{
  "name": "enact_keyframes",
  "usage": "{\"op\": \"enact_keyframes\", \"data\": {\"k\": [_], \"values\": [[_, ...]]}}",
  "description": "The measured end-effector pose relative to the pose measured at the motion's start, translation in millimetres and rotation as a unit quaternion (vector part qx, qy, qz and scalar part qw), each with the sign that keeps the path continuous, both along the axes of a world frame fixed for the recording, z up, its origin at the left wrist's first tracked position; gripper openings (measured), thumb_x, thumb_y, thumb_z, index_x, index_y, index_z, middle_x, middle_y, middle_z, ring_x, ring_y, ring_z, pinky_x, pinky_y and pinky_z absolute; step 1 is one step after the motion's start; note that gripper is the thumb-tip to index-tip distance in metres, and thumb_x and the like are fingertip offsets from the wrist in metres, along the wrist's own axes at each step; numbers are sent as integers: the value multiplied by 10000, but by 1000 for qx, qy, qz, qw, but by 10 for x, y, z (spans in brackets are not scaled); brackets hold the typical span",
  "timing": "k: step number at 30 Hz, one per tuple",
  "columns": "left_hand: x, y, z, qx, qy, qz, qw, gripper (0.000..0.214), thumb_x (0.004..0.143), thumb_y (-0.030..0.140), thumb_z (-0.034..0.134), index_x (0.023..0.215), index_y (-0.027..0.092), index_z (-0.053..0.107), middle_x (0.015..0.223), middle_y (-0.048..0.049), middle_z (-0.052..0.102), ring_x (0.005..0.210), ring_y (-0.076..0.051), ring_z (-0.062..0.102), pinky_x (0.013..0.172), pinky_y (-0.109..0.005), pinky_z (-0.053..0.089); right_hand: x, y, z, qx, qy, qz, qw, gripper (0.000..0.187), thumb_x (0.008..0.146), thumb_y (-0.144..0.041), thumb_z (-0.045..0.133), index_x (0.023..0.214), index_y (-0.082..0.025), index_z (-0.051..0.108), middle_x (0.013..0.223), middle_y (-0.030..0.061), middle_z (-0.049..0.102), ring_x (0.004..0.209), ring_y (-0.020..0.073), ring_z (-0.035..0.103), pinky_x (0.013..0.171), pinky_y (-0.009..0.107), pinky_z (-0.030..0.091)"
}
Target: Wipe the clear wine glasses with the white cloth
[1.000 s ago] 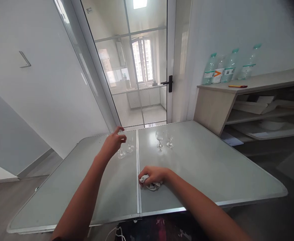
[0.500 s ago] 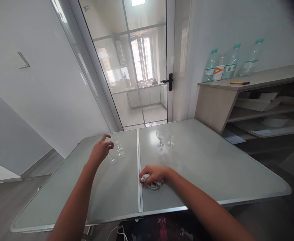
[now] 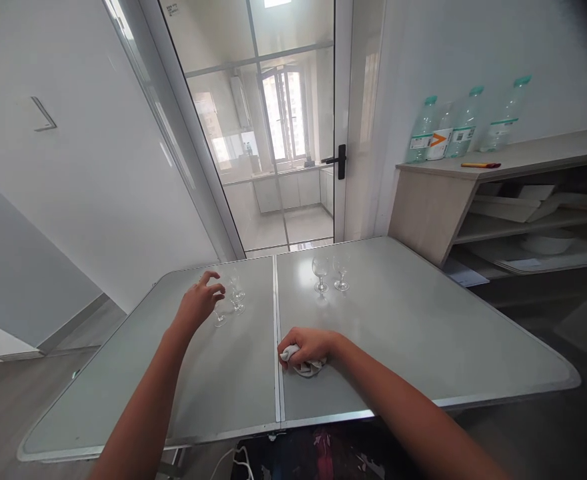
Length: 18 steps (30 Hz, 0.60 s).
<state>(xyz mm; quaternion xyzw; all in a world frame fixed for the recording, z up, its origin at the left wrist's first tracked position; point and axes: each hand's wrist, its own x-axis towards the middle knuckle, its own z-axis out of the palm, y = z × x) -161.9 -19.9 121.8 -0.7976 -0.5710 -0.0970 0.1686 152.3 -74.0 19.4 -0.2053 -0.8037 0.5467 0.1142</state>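
My left hand (image 3: 201,299) is at the left group of clear stemmed glasses, its fingers curled around the upper part of the nearest glass (image 3: 220,319). The hand hides most of that bowl; the stem and foot show below. Just right of it stands another stemmed glass (image 3: 237,307), with one more glass (image 3: 237,287) behind. My right hand (image 3: 306,345) is closed over a crumpled whitish cloth (image 3: 311,368), resting on the table just right of the centre seam. Farther back, two stemmed glasses (image 3: 320,268) stand upright side by side.
The grey table (image 3: 403,333) has a metal-edged seam down its middle. A glazed door (image 3: 298,220) with a black handle stands behind it. On the right, a shelf unit (image 3: 423,207) carries several plastic bottles (image 3: 463,130) and a yellow-red pen-like object (image 3: 480,165).
The glass at my left hand was tilted and now stands more upright, its foot slightly farther left. My right hand and the cloth stay in place. The view shifts a little.
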Motion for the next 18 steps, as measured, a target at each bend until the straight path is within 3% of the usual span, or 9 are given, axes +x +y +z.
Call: {"op": "enact_keyframes", "data": {"k": [7, 12, 15, 18], "values": [[-16, -3, -36, 0, -2, 4, 1000, 266, 965, 298, 509, 1059, 300, 758, 1402, -39, 530, 710, -156, 634, 633, -313, 479, 2, -25, 40, -2, -4, -6, 1000, 226, 697, -76, 593, 865, -147, 726, 736, -41, 659, 665, 100, 584, 605, 173, 436], [-4, -71, 35, -4, -11, 13, 1000, 286, 943, 306, 565, 1186, 321, 714, 1423, -53, 518, 749, -163, 669, 762, -357, 521, 8, -25, 29, -6, -6, -7, 1000, 221, 707, -82, 603, 879, -149, 726, 733, -42, 656, 656, 94, 585, 602, 167, 437], [-42, -177, 158, 35, -24, 17, 999, 340, 920, 347, 631, 1255, 303, 672, 1431, -84, 502, 819, -193, 688, 862, -402, 512, 6, -16, 18, -9, 1, -6, 1000, 202, 729, -103, 619, 893, -146, 728, 769, -36, 665, 674, 94, 594, 609, 163, 445], [5, -312, 305, 126, -73, 16, 989, 347, 910, 373, 660, 1244, 279, 671, 1386, -111, 519, 1043, -284, 662, 927, -446, 487, 1, 0, 14, -13, 7, 1, 1000, 172, 751, -135, 651, 903, -144, 731, 776, -32, 667, 680, 93, 596, 611, 160, 446]]}}
